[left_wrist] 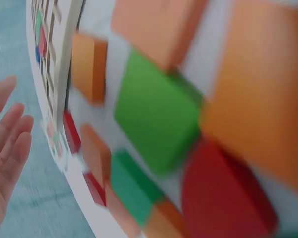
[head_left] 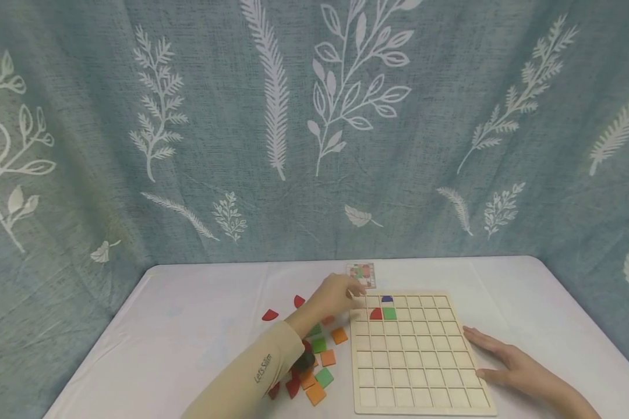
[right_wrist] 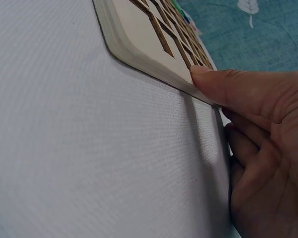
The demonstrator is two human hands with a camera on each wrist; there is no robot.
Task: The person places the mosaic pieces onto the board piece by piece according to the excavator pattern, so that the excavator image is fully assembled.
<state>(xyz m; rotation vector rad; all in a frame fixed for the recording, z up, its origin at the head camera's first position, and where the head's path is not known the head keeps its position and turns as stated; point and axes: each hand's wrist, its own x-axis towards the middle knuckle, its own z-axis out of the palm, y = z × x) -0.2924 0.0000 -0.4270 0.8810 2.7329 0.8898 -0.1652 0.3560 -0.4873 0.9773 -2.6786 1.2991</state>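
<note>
A wooden grid board (head_left: 414, 361) lies on the white table. In its upper left cells sit a dark blue piece (head_left: 387, 299), a red quarter-round piece (head_left: 376, 314) and a green square tile (head_left: 389, 313). My left hand (head_left: 340, 294) is over the board's far left corner; in the left wrist view its fingers (left_wrist: 10, 144) are loosely extended, with no piece visible between them. By the board's right edge, my right hand (head_left: 508, 364) rests with fairly straight fingers. The right wrist view shows its thumb (right_wrist: 233, 91) touching the board's rim, the other fingers lower beside it.
Left of the board are loose pieces: orange squares (head_left: 316, 394), green squares (head_left: 324, 377) and red quarter-rounds (head_left: 269, 315), partly hidden under the left sleeve (head_left: 257, 372). A small pattern card (head_left: 364, 273) lies behind the board. A leaf-patterned curtain (head_left: 304, 215) hangs behind the table.
</note>
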